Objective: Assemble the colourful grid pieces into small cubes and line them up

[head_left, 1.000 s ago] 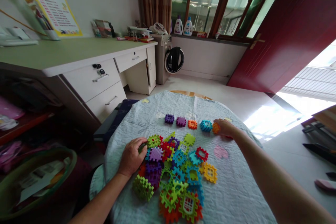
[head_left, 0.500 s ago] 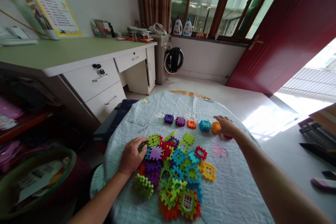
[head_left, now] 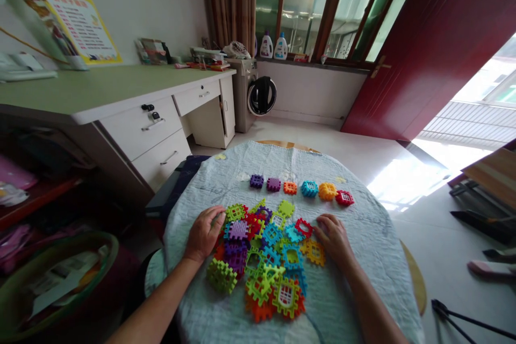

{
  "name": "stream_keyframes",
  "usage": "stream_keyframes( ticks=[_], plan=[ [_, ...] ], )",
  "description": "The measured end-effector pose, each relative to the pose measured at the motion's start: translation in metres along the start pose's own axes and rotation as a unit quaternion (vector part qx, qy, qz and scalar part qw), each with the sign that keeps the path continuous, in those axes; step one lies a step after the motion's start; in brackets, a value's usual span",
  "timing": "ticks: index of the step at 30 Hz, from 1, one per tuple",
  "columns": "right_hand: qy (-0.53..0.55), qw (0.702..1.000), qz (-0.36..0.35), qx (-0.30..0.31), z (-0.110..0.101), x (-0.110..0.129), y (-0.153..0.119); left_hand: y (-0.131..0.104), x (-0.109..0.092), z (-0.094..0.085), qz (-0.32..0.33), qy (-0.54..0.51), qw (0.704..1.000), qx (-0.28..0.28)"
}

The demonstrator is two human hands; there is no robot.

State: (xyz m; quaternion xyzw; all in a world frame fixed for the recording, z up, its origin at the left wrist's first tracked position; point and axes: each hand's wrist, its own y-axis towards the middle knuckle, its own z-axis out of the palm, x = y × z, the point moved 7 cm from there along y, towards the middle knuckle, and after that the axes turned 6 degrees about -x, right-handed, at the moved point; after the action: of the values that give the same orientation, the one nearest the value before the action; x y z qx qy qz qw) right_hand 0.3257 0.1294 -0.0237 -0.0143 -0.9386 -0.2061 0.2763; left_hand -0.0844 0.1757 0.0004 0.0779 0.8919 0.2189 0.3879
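Colourful notched plastic squares lie in a heap on a cloth-covered round table (head_left: pixel 350 290). At the heap's left edge, beside a lime square (head_left: pixel 236 213) and a light purple one (head_left: pixel 238 230), is my left hand (head_left: pixel 205 232), its fingers curved; whether they hold a piece is unclear. My right hand (head_left: pixel 334 237) rests at the right edge, fingers apart, next to a red frame (head_left: pixel 303 228) and a yellow square (head_left: pixel 313 252). Behind the heap runs a row: dark purple (head_left: pixel 257 181), purple (head_left: pixel 273 185), orange (head_left: pixel 289 187), blue (head_left: pixel 309 188), yellow-orange (head_left: pixel 327 191) and red (head_left: pixel 344 198) pieces.
A green-topped desk (head_left: pixel 121 83) with white drawers stands at the left, and a washing machine (head_left: pixel 243 97) with its door open is behind. A basket (head_left: pixel 108 263) sits at the lower left. The red door (head_left: pixel 387 59) is at the right.
My right hand has come back from the right end of the row to the heap's right side, uncovering the red piece there. My left hand has barely moved. The view has shifted slightly.
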Motion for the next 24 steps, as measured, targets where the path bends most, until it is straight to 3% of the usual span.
stream_keyframes(
  ticks=[4, 24],
  plan=[
    [-0.009, 0.999, 0.016, -0.027, 0.003, -0.001, -0.002, 0.001, 0.001, -0.003, -0.013, -0.009, 1.000, -0.017],
    [-0.006, 0.999, 0.017, -0.028, 0.001, 0.000, -0.003, 0.001, 0.012, 0.004, -0.006, 0.035, 0.999, -0.015]
  ],
)
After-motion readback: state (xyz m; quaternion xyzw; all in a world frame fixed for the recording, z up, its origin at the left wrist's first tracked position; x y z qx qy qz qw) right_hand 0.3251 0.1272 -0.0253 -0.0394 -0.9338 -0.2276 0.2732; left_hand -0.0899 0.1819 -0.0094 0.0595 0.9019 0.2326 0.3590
